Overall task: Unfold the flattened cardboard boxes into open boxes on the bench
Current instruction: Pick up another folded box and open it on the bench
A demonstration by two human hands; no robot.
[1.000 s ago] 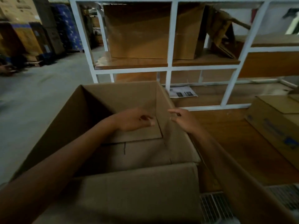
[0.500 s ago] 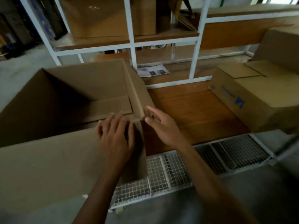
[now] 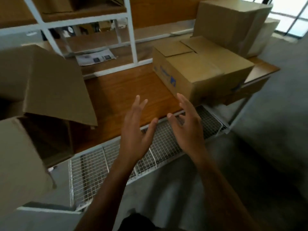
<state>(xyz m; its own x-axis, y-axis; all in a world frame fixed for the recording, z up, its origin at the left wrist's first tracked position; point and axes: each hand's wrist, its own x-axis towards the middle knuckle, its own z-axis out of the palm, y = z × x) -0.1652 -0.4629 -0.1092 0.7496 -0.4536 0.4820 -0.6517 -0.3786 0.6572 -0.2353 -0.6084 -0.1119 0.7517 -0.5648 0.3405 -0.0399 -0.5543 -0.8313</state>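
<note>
The only writing in view was the blue print on the side of the closed cardboard box (image 3: 196, 70) at the right of the table (image 3: 125, 90). It was too blurred to read and may have been a logo with a line of text. A printed sheet (image 3: 95, 58) lay further back under the white rack (image 3: 133, 39), its text just as illegible. You held both hands in the air over the table's front edge and the wire mesh shelf (image 3: 103, 160) along it, palms turned towards each other. Your left hand (image 3: 136, 130) had its fingers spread and straight, your right hand (image 3: 186, 125) was likewise extended, and neither gripped anything. The opened box (image 3: 50, 90) stood at the table's left end, one flap splayed outward, apart from both hands.
</note>
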